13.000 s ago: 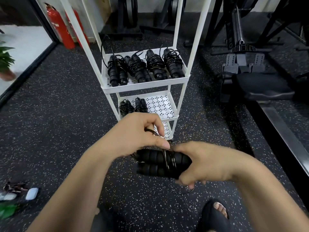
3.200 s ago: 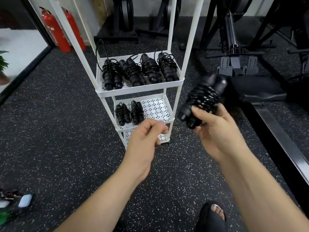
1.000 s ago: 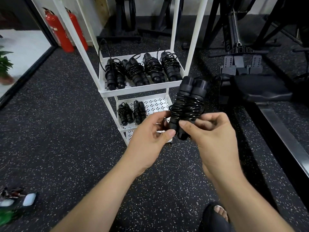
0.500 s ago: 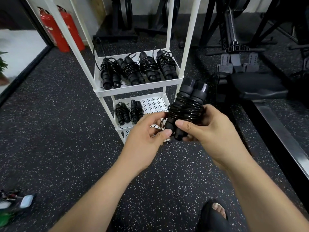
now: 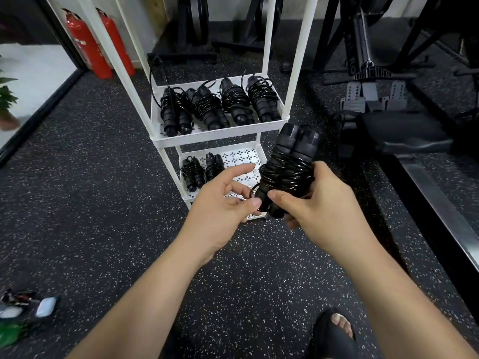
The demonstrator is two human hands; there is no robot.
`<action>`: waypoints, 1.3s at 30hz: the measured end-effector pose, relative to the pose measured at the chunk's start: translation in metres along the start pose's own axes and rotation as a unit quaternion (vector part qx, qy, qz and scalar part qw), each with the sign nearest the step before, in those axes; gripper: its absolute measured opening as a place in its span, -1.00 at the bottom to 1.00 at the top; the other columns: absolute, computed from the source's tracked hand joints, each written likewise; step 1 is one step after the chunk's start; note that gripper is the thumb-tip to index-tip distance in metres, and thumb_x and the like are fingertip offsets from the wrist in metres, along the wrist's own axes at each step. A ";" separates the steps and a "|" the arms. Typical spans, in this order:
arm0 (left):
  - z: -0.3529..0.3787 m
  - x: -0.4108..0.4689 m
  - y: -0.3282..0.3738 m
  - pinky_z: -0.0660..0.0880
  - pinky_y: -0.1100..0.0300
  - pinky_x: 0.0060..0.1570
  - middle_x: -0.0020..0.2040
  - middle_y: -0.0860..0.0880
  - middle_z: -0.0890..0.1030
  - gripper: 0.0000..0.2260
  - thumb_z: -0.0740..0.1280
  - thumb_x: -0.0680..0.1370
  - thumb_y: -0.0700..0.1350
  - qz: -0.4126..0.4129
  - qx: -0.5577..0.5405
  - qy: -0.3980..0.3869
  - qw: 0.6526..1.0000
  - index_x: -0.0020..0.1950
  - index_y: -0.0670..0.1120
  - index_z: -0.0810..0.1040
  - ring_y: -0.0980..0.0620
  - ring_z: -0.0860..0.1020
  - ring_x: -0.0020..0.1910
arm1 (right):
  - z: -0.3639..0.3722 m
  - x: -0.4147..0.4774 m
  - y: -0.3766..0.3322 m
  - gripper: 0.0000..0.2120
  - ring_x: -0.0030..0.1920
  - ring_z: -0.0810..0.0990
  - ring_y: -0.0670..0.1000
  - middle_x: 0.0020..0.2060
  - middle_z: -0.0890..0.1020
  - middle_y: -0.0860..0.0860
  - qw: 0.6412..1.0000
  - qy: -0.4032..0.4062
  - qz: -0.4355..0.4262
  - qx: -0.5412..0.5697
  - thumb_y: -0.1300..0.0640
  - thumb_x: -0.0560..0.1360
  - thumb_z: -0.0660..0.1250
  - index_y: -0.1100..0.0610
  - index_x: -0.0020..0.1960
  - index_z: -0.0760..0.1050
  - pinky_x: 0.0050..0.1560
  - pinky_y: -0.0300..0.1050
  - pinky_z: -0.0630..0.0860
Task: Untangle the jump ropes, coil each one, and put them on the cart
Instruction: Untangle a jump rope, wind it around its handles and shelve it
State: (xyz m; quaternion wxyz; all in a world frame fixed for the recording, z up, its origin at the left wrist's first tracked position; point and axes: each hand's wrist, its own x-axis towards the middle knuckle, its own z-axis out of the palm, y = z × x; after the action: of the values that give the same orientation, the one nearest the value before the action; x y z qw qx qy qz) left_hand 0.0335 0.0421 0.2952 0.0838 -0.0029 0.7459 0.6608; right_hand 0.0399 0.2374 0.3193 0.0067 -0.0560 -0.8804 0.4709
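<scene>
Gripping coiled jump rope (image 5: 285,172) w/ right hand (image 5: 318,211) clenched round its wraps, just off cart (image 5: 220,134) lower shelf's front-right corner, prob. so coil can't spring loose, left hand (image 5: 223,203) nudging loose loop (image 5: 254,194), pinch can't tell.

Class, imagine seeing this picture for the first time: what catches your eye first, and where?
At centre, the right hand grips a coiled rope, the left hand at its lower end. Behind stands a white cart with more ropes on two shelves; red extinguishers stand upper left.
</scene>
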 end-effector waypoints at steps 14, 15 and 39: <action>-0.014 0.007 0.005 0.51 0.08 -0.11 0.04 -0.24 0.71 -0.39 0.52 0.49 -0.41 -0.088 -0.082 0.040 0.992 0.40 0.13 0.57 -0.03 0.68 -0.16 | 0.014 -0.003 -0.005 -0.61 -0.29 0.73 0.01 -0.16 0.72 -0.03 0.999 -0.042 0.013 0.002 -0.05 0.48 0.60 0.00 0.16 0.48 -0.24 0.02 0.68; -0.016 0.006 0.006 0.50 0.09 -0.11 0.01 -0.18 0.72 -0.42 0.53 0.51 -0.38 -0.078 -0.079 0.045 0.993 0.40 0.13 0.58 0.00 0.68 -0.16 | 0.014 -0.001 -0.005 -0.64 -0.33 0.74 0.05 -0.18 0.75 0.02 0.995 -0.065 0.040 0.072 0.00 0.49 0.61 0.02 0.14 0.50 -0.25 0.07 0.70; 0.008 0.001 -0.012 0.49 -0.10 0.46 0.19 -0.01 0.76 -0.80 0.38 0.70 -0.13 -0.056 -0.105 0.008 0.993 0.29 0.01 0.70 -0.01 0.69 0.25 | -0.002 0.013 0.012 -0.31 -0.05 0.80 0.23 0.01 0.77 0.22 0.955 -0.149 0.112 0.231 0.19 0.31 0.74 0.21 0.27 0.40 0.02 0.23 0.72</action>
State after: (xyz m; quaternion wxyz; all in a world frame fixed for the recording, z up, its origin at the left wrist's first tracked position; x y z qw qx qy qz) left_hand 0.0350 0.0487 0.2821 0.1142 -0.0586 0.6714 0.7299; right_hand 0.0279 0.2473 0.3100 -0.1644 -0.0799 -0.7269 0.6620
